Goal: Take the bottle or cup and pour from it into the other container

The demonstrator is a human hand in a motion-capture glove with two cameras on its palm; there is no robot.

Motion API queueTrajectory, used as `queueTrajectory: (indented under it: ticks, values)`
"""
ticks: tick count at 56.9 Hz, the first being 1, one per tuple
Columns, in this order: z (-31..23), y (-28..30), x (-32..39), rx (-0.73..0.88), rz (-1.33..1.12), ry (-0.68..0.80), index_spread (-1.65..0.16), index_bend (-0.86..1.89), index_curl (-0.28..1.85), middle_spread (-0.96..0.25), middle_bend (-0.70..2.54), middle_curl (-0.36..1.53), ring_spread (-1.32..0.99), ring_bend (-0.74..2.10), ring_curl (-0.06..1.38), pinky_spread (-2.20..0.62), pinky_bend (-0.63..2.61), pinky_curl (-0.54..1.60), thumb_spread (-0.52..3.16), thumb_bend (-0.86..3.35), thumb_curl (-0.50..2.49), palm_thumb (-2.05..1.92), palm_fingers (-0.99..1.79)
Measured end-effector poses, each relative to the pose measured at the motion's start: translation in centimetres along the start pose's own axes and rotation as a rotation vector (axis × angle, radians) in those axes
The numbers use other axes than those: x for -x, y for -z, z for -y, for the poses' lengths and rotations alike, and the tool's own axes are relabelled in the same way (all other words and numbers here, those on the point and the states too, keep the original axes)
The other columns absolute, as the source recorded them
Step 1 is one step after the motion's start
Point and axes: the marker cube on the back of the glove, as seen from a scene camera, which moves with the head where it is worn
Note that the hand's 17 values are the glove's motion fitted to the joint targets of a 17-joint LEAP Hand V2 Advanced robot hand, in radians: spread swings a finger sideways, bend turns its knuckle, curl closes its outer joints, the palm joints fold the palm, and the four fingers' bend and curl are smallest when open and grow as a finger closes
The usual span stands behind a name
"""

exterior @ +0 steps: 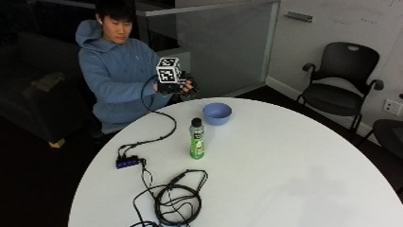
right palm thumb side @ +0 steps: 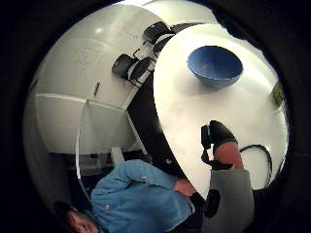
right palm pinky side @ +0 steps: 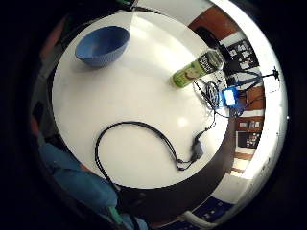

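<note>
We see the gloved right hand [exterior: 182, 87] raised at upper left, its fingers' state unclear; green bottle [exterior: 197, 139] upright beside blue bowl [exterior: 216, 113] on the bench [exterior: 283, 165].

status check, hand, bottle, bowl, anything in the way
Right hand raised near the table edge, holding nothing, fingers unclear. Green bottle upright, capped, untouched. Blue bowl just behind it. No obstacle between them.

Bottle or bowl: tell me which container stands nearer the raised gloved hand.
The blue bowl. It sits at the table's edge just below the right hand, while the green bottle stands farther in, toward the table's middle.
</note>
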Motion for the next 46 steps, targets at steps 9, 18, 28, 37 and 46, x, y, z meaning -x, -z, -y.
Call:
queueTrajectory:
  ticks: [9, 18, 28, 37, 46]
  values:
    - [-0.4, 0.6, -0.4, -0.023, -0.007, -0.011, -0.21, 0.19, 0.19, 0.04, 0.22, 0.14, 0.12, 0.38, 0.16, 0.21, 0.23, 0.15, 0.61, 0.35, 0.23, 0.74, 0.43]
    - [-1.2, 1.4, -1.5, -0.051, -0.004, -0.021, -0.25, 0.15, 0.23, 0.04, 0.19, 0.19, 0.14, 0.40, 0.20, 0.24, 0.23, 0.20, 0.74, 0.24, 0.29, 0.77, 0.38]
    - [-2.3, 3.2, -4.0, -0.120, 0.015, -0.048, -0.27, 0.13, 0.24, 0.04, 0.17, 0.22, 0.16, 0.42, 0.23, 0.26, 0.28, 0.26, 0.80, 0.13, 0.35, 0.80, 0.30]
    - [-4.0, 4.9, -7.8, -0.201, 0.070, -0.092, -0.29, 0.13, 0.23, 0.04, 0.15, 0.22, 0.17, 0.45, 0.25, 0.26, 0.34, 0.30, 0.84, 0.04, 0.38, 0.80, 0.19]
    - [-5.7, 5.9, -13.0, -0.313, 0.163, -0.126, -0.29, 0.13, 0.23, 0.04, 0.17, 0.23, 0.18, 0.49, 0.26, 0.26, 0.38, 0.32, 0.85, -0.02, 0.41, 0.82, 0.12]
